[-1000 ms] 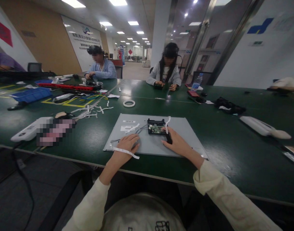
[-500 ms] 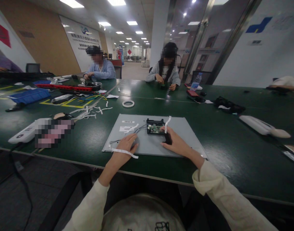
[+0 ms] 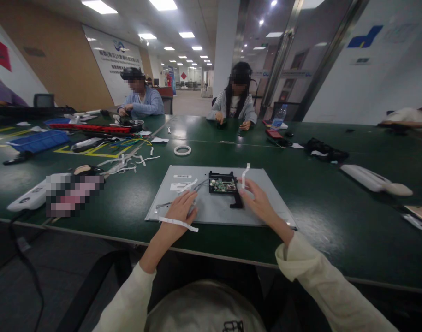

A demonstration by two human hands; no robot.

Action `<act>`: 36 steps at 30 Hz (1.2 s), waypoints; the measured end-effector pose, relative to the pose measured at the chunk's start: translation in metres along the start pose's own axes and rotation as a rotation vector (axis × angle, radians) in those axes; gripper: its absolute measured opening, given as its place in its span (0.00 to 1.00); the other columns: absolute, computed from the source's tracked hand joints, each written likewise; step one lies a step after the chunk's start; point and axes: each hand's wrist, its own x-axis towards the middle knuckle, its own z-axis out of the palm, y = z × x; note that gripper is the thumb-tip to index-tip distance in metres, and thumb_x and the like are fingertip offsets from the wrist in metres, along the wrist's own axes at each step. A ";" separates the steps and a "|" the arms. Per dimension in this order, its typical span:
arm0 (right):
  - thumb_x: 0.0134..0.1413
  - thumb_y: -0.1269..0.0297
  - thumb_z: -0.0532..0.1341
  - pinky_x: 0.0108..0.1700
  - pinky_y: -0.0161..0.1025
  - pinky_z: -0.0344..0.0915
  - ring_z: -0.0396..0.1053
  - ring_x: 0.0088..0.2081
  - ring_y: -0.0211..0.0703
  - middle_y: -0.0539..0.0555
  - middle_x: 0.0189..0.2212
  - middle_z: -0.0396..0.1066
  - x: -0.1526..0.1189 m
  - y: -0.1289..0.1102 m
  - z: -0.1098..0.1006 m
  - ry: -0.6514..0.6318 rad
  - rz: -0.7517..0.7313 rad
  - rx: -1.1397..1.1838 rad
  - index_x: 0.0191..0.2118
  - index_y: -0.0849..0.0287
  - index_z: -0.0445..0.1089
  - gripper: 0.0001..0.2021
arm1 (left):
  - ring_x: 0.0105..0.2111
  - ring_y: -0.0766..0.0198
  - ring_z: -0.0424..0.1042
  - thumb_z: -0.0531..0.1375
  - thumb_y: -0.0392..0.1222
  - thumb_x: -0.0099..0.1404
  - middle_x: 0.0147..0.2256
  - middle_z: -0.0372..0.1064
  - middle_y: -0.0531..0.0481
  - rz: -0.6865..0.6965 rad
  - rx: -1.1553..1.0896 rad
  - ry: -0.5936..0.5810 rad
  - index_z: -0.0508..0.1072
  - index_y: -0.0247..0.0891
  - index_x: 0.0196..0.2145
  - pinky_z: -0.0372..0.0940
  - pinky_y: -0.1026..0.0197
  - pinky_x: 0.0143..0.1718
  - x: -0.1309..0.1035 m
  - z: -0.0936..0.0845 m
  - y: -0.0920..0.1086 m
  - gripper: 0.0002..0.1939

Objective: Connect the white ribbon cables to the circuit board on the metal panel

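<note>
A grey flat panel (image 3: 211,214) lies on the table before me. On it sits a black plastic bracket (image 3: 236,201) framing a green circuit board (image 3: 222,185), with thin cables (image 3: 201,183) leading left. My left hand (image 3: 179,208) rests with fingers stretched over the panel's left part, near the cables; a white tape strip (image 3: 178,223) crosses its wrist. Just right of the bracket is my right hand (image 3: 257,199), thumb and fingers apart. Another tape strip (image 3: 245,175) stands up at its fingertips, apparently stuck there; the exact contact is unclear.
A tape roll (image 3: 182,150) lies beyond the panel. Loose tape strips (image 3: 127,161), a blue tray (image 3: 39,140) and a white device (image 3: 38,193) are at left. Another white device (image 3: 370,180) lies right. Two people (image 3: 233,103) work across the table.
My right hand has shifted right, away from the bracket, uncovering its lower arm; the tape strip moved along with it. My left hand stays at the panel's left part.
</note>
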 end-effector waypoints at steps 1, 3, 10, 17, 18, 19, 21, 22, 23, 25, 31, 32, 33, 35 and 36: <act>0.54 0.51 0.53 0.51 0.47 0.60 0.64 0.48 0.47 0.57 0.46 0.66 0.002 0.000 -0.002 0.061 0.061 0.097 0.46 0.56 0.65 0.19 | 0.56 0.56 0.56 0.51 0.40 0.63 0.54 0.60 0.42 -0.009 -0.027 0.017 0.60 0.36 0.53 0.55 0.48 0.56 0.002 -0.004 0.003 0.20; 0.52 0.49 0.54 0.45 0.44 0.64 0.67 0.43 0.45 0.56 0.38 0.69 0.006 -0.001 -0.006 0.145 0.199 0.291 0.37 0.58 0.69 0.17 | 0.54 0.58 0.60 0.51 0.41 0.63 0.52 0.62 0.42 -0.044 -0.094 0.065 0.62 0.36 0.52 0.57 0.51 0.55 0.010 -0.013 0.011 0.19; 0.44 0.52 0.62 0.36 0.36 0.65 0.68 0.40 0.43 0.55 0.35 0.70 0.028 -0.003 -0.015 0.126 0.460 0.691 0.31 0.58 0.69 0.14 | 0.42 0.60 0.69 0.49 0.41 0.64 0.42 0.70 0.46 -0.132 -0.213 0.121 0.67 0.36 0.44 0.64 0.56 0.46 0.059 -0.029 0.043 0.13; 0.39 0.52 0.64 0.22 0.30 0.54 0.59 0.22 0.31 0.48 0.21 0.63 0.036 0.011 -0.001 0.126 0.497 0.672 0.29 0.60 0.67 0.15 | 0.48 0.56 0.64 0.49 0.36 0.63 0.46 0.65 0.40 0.078 -0.067 -0.022 0.63 0.34 0.47 0.60 0.52 0.50 0.104 0.030 0.075 0.15; 0.38 0.53 0.64 0.21 0.29 0.52 0.58 0.21 0.30 0.47 0.20 0.62 0.034 0.012 0.001 0.119 0.506 0.672 0.28 0.60 0.67 0.15 | 0.49 0.56 0.64 0.49 0.36 0.63 0.46 0.65 0.40 0.093 -0.045 -0.040 0.63 0.33 0.47 0.59 0.52 0.50 0.106 0.038 0.076 0.15; 0.38 0.53 0.64 0.21 0.29 0.51 0.56 0.21 0.29 0.47 0.19 0.61 0.033 0.013 0.001 0.113 0.512 0.674 0.28 0.60 0.66 0.16 | 0.49 0.55 0.64 0.49 0.36 0.63 0.46 0.65 0.40 0.099 -0.021 -0.051 0.63 0.33 0.47 0.60 0.52 0.50 0.107 0.045 0.076 0.14; 0.37 0.53 0.64 0.20 0.29 0.49 0.55 0.20 0.28 0.46 0.18 0.59 0.031 0.013 0.001 0.107 0.513 0.686 0.27 0.60 0.66 0.16 | 0.48 0.55 0.64 0.49 0.36 0.63 0.45 0.65 0.39 0.107 0.023 -0.055 0.62 0.33 0.47 0.60 0.52 0.49 0.107 0.055 0.072 0.14; 0.37 0.53 0.64 0.20 0.28 0.49 0.54 0.20 0.28 0.45 0.18 0.58 0.030 0.013 0.001 0.110 0.513 0.692 0.27 0.60 0.65 0.16 | 0.48 0.55 0.64 0.49 0.37 0.63 0.45 0.65 0.39 0.112 0.041 -0.056 0.62 0.32 0.47 0.60 0.52 0.49 0.105 0.059 0.069 0.15; 0.37 0.53 0.64 0.20 0.28 0.48 0.54 0.19 0.28 0.45 0.18 0.58 0.030 0.012 0.001 0.113 0.513 0.696 0.27 0.60 0.65 0.16 | 0.48 0.55 0.64 0.49 0.37 0.63 0.45 0.65 0.39 0.120 0.054 -0.063 0.62 0.32 0.47 0.59 0.52 0.49 0.104 0.061 0.066 0.14; 0.37 0.52 0.64 0.20 0.28 0.48 0.53 0.19 0.28 0.44 0.17 0.57 0.030 0.011 0.000 0.110 0.513 0.696 0.27 0.60 0.64 0.16 | 0.48 0.55 0.64 0.49 0.36 0.63 0.45 0.65 0.40 0.133 0.067 -0.078 0.63 0.32 0.46 0.59 0.52 0.50 0.101 0.064 0.061 0.14; 0.38 0.51 0.63 0.20 0.30 0.48 0.52 0.18 0.28 0.44 0.17 0.55 0.029 0.008 -0.001 0.089 0.498 0.688 0.27 0.60 0.64 0.16 | 0.49 0.57 0.64 0.47 0.32 0.62 0.48 0.65 0.40 0.129 0.053 -0.100 0.63 0.33 0.48 0.58 0.53 0.52 0.099 0.064 0.055 0.16; 0.38 0.51 0.63 0.20 0.30 0.47 0.52 0.18 0.28 0.44 0.17 0.55 0.028 0.008 -0.001 0.086 0.499 0.686 0.27 0.60 0.64 0.16 | 0.49 0.57 0.64 0.48 0.31 0.62 0.48 0.64 0.40 0.126 0.052 -0.103 0.63 0.33 0.48 0.58 0.53 0.52 0.099 0.063 0.055 0.16; 0.39 0.51 0.63 0.20 0.30 0.47 0.51 0.18 0.28 0.44 0.17 0.55 0.028 0.007 -0.002 0.084 0.497 0.683 0.27 0.60 0.64 0.16 | 0.50 0.57 0.64 0.48 0.31 0.62 0.49 0.64 0.39 0.123 0.051 -0.105 0.63 0.32 0.48 0.58 0.53 0.52 0.100 0.063 0.055 0.17; 0.40 0.51 0.62 0.20 0.30 0.46 0.52 0.18 0.28 0.44 0.17 0.55 0.027 0.006 -0.002 0.081 0.490 0.667 0.28 0.59 0.64 0.16 | 0.50 0.57 0.64 0.48 0.31 0.62 0.49 0.64 0.39 0.117 0.046 -0.101 0.63 0.32 0.48 0.58 0.53 0.52 0.100 0.063 0.055 0.17; 0.40 0.51 0.62 0.20 0.30 0.46 0.52 0.18 0.29 0.44 0.17 0.55 0.026 0.006 -0.002 0.079 0.485 0.659 0.28 0.59 0.64 0.16 | 0.50 0.57 0.64 0.48 0.31 0.62 0.49 0.64 0.39 0.114 0.041 -0.099 0.63 0.32 0.49 0.57 0.52 0.52 0.099 0.063 0.055 0.17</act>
